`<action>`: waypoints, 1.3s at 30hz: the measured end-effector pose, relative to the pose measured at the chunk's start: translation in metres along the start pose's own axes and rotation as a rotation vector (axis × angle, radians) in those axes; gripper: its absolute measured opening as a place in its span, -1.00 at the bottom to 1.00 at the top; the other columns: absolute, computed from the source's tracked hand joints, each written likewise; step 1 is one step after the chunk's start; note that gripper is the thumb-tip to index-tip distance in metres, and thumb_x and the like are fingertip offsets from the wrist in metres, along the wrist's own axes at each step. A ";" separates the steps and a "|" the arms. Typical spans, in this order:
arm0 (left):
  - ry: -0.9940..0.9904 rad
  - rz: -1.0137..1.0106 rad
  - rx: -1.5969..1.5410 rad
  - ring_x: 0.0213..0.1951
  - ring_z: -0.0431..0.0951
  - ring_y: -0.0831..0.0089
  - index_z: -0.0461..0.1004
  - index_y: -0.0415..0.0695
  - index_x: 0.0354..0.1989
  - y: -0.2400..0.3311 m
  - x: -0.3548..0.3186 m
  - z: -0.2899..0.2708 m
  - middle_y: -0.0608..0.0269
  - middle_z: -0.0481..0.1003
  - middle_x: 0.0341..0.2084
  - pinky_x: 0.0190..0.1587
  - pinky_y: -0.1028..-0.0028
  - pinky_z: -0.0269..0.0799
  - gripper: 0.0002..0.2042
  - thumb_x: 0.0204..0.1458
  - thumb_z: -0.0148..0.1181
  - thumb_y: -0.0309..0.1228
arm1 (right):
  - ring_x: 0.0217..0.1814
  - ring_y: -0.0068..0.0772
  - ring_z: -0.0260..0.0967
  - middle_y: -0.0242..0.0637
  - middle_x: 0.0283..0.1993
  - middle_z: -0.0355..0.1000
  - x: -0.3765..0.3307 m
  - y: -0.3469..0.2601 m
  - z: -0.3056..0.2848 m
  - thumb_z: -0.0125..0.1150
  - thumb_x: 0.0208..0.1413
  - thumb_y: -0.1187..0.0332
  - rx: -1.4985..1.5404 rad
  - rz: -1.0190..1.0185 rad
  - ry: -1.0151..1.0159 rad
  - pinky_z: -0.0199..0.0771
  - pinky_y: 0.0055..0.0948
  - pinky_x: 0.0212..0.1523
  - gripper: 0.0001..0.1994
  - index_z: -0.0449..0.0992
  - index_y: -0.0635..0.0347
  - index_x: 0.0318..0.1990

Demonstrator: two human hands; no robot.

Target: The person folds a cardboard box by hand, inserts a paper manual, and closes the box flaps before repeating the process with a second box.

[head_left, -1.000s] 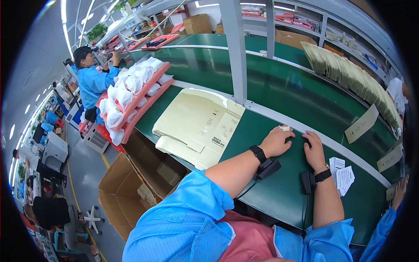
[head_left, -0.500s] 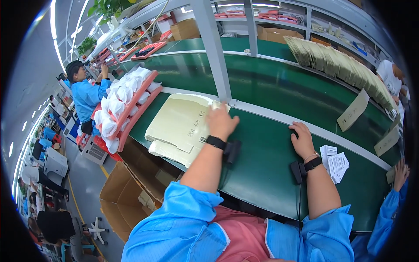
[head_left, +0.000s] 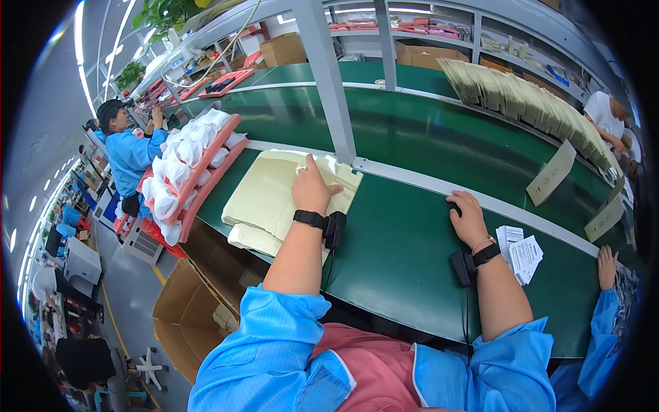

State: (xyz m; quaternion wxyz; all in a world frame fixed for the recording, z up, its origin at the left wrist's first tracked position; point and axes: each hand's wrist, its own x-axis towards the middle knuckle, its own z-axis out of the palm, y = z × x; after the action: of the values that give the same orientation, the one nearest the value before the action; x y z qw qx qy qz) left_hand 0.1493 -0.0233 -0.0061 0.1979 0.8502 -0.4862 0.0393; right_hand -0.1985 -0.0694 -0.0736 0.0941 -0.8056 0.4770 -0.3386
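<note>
My left hand point(head_left: 314, 187) lies flat on a stack of pale cream flat cardboard sheets point(head_left: 268, 196) at the left of the green work surface point(head_left: 398, 254). Its fingers are spread and point toward the far edge of the stack. My right hand point(head_left: 468, 218) rests on the green surface with its fingers curled over a small dark object, which is mostly hidden. Each wrist carries a black band with a small black device. White printed paper slips point(head_left: 520, 253) lie just right of my right wrist.
A grey metal post point(head_left: 333, 82) rises behind the stack. A red rack of white bagged items point(head_left: 185, 172) stands at the left, with an open cardboard box point(head_left: 189, 309) below. Brown envelopes point(head_left: 528, 103) line the far belt. Another person's hand point(head_left: 607, 266) rests at the right; a co-worker point(head_left: 127, 151) stands far left.
My left hand has swung left from beside my right hand onto the cream sheets. My right hand stayed in place.
</note>
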 end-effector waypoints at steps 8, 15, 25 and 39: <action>-0.152 0.471 -0.467 -0.15 0.52 0.13 0.29 -0.11 0.13 0.071 -0.033 0.006 -0.01 0.49 -0.19 -0.12 0.28 0.43 -0.19 -0.35 0.48 -0.07 | 0.18 -0.19 0.25 -0.17 0.08 0.38 0.006 -0.030 -0.017 0.12 0.08 0.38 0.033 0.036 -0.047 0.26 -0.28 0.18 -0.72 0.45 0.19 -0.03; -0.106 0.704 -0.620 -0.18 0.51 0.05 0.25 -0.01 0.18 0.082 -0.034 0.025 0.00 0.50 -0.24 -0.05 0.22 0.40 -0.15 -0.36 0.46 -0.02 | -0.30 -0.53 0.43 -0.25 -0.28 0.47 0.009 -0.050 -0.022 0.16 0.15 0.34 0.669 0.335 -0.322 0.44 -0.57 -0.31 -0.72 0.42 0.30 -0.05; 0.089 0.906 -0.252 0.24 0.11 -0.04 0.03 0.19 0.34 0.088 -0.055 0.003 -0.15 0.17 0.18 0.30 0.01 -0.08 0.13 -0.60 0.53 -0.09 | -0.44 -0.65 0.36 -0.35 -0.39 0.43 0.011 -0.046 -0.023 0.11 0.18 0.41 0.965 0.323 -0.089 0.39 -0.64 -0.43 -0.79 0.41 0.31 -0.09; 0.286 1.053 -0.358 0.12 0.28 0.06 0.25 0.26 0.22 0.093 -0.050 0.011 0.07 0.31 0.08 0.22 0.04 0.18 -0.13 -0.45 0.38 -0.50 | -0.09 -0.39 0.29 -0.29 -0.10 0.36 0.008 -0.062 -0.024 0.18 0.08 0.47 0.313 -0.148 0.423 0.34 -0.46 -0.08 -0.81 0.42 0.24 -0.14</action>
State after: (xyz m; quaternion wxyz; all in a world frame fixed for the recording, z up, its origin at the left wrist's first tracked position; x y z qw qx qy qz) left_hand 0.0437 -0.0281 -0.0013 0.3566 0.4327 -0.8116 0.1642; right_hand -0.1681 -0.0393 -0.0223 0.0909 -0.7254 0.3675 -0.5748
